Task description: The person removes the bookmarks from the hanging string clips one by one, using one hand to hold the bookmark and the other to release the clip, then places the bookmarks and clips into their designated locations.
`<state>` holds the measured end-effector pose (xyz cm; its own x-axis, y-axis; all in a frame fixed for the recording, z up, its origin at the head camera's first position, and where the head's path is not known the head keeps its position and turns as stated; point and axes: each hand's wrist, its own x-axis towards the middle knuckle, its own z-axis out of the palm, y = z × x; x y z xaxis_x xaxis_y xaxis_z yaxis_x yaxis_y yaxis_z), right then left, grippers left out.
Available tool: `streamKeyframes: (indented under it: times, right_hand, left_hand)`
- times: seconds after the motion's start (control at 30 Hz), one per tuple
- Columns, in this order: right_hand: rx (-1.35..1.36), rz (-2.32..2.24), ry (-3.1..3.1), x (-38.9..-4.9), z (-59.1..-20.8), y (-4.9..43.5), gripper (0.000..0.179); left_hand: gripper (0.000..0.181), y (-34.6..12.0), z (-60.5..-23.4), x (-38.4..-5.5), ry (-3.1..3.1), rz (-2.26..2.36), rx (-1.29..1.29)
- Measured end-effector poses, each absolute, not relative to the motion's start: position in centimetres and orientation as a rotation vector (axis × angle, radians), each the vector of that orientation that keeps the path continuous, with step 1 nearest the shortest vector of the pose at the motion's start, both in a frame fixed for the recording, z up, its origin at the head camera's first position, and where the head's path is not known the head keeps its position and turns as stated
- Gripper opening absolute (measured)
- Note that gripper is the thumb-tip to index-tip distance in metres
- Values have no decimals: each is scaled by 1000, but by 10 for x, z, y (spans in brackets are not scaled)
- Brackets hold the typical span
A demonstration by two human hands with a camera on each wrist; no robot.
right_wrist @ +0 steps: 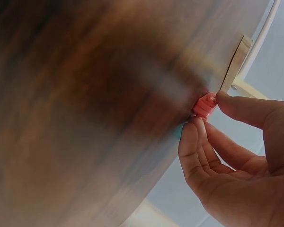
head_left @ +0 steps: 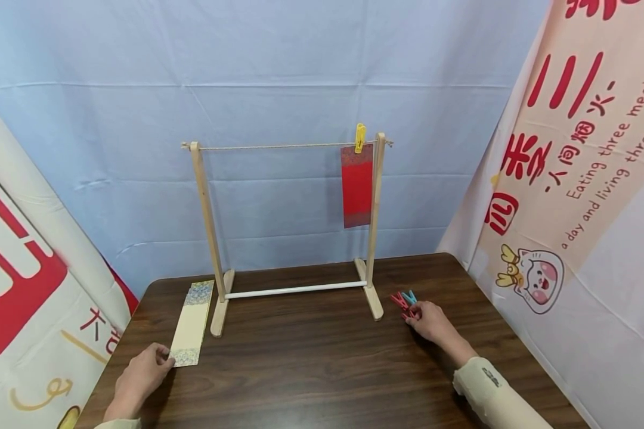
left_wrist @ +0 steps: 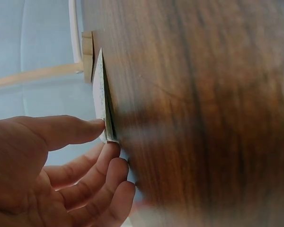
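At the left of the table, my left hand point(head_left: 144, 372) pinches the near-left corner of a cream paper strip point(head_left: 190, 322) with flowered ends. In the left wrist view the thumb lies on the strip's point(left_wrist: 100, 101) top and fingertips are at its edge; another layer shows beneath. On the right, my right hand point(head_left: 434, 323) pinches a red clothespin point(right_wrist: 205, 105) between thumb and fingers, low over the table. Beside it lie other red clothespins point(head_left: 398, 300) and a blue clothespin point(head_left: 409, 296), partly hidden by the hand.
Between the hands stands a wooden frame point(head_left: 206, 220) with a rope point(head_left: 273, 146) across its top and a white bar point(head_left: 295, 291) below. A yellow clothespin point(head_left: 360, 138) holds a red paper strip point(head_left: 357, 190) on the rope, near the right post. Cloth hangs behind the brown table point(head_left: 311, 357).
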<state>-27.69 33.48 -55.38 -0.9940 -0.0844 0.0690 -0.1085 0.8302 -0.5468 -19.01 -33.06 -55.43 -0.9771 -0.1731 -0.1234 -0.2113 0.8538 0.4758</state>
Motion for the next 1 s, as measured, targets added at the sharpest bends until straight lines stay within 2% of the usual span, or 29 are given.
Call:
streamKeyframes:
  times: [0.43,1.0]
  right_hand:
    - [188,845,-2924,-274,-548,334,23]
    - [211,859,-2884,-280,-522,327,34]
  left_hand:
    - [27,-327,-550,-192,2994,799,-321]
    - [31,-295,-535,-203,3143,969,-90]
